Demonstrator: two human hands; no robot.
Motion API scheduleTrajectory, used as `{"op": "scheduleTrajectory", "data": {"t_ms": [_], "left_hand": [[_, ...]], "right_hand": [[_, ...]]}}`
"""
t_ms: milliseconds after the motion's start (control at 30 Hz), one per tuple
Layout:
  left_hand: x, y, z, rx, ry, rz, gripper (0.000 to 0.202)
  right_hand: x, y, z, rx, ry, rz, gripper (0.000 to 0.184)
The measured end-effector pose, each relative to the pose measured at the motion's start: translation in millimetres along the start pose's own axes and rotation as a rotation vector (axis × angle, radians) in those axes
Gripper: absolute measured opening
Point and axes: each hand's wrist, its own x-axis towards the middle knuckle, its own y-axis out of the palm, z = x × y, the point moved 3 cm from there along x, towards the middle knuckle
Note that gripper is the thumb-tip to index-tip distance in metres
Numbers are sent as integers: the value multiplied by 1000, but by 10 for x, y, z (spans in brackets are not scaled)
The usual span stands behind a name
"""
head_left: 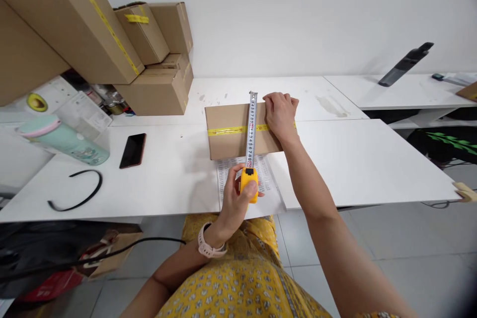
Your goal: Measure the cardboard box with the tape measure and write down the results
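Note:
My left hand (238, 191) is closed around the yellow case of a tape measure (245, 179), at the near side of a cardboard box (229, 146). The silver blade is pulled out across the box top, its hooked end just past the far edge. Yellow tape runs lengthwise along the box. My right hand (281, 115) rests on the right part of the box, fingers curled over its far edge; the fingertips are hidden. Under the box's near side lies a printed sheet (274, 191).
Several cardboard boxes (152, 92) are stacked at the back left. On the left of the white table (167, 179) are a mint tumbler (70, 141), a phone (133, 151) and a black curved band (97, 186). A dark bottle (404, 65) stands at the far right.

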Motion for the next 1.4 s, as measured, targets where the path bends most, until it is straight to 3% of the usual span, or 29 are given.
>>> {"op": "scheduleTrajectory", "data": {"t_ms": [233, 433, 633, 1000, 1400], "left_hand": [[-66, 201, 145, -95, -41, -66, 56], [-106, 333, 221, -110, -41, -37, 56], [-104, 405, 269, -71, -60, -61, 59], [-40, 471, 443, -29, -57, -44, 53], [-62, 464, 409, -36, -76, -17, 52]], "right_hand": [[-21, -45, 28, 20, -69, 76, 48], [5, -11, -7, 4, -130, 133, 45], [-9, -39, 39, 57, -123, 112, 50], [44, 3, 70, 61, -100, 126, 48], [46, -12, 69, 49, -110, 103, 41]]}}
